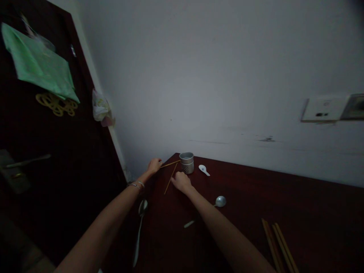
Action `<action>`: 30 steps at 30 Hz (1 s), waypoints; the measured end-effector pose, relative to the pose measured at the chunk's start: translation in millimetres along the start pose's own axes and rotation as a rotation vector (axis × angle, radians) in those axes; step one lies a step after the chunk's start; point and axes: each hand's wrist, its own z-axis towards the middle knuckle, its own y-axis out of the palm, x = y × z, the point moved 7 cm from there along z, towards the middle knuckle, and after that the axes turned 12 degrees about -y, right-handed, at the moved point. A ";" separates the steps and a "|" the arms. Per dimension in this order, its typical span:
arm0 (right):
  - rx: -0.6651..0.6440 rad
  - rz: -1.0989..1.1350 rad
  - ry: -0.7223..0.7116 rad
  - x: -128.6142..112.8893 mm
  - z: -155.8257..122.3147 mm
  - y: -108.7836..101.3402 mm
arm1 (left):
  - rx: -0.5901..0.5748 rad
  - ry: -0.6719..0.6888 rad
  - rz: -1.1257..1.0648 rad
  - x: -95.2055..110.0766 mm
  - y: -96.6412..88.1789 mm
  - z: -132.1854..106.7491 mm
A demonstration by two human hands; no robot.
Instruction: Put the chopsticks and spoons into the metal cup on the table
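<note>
My left hand [154, 165] is closed around one wooden chopstick [170, 163] whose far end points toward a small metal cup [187, 162] at the table's far left corner. My right hand [180, 181] is closed on a second chopstick [170, 183] that slants down to the left across the dark red table [256, 189]. Both hands sit just in front of the cup. Bracelets circle my left wrist.
A white ceramic spoon [204, 170] lies right of the cup. A metal ladle [220, 201] rests by my right forearm, a long metal spoon [140, 227] near the left edge. More chopsticks [278, 244] lie at the lower right. A dark door [42, 151] stands left.
</note>
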 end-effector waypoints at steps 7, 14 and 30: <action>-0.061 -0.119 0.133 -6.7 23.0 9.3 | -0.043 0.276 0.306 25.4 31.8 -1.9; -0.091 -0.155 0.127 -12.1 26.6 16.8 | -0.040 0.325 0.394 37.4 47.9 -6.6; -0.142 0.012 0.162 -10.8 14.2 14.5 | 0.007 0.068 0.148 33.5 18.8 -12.9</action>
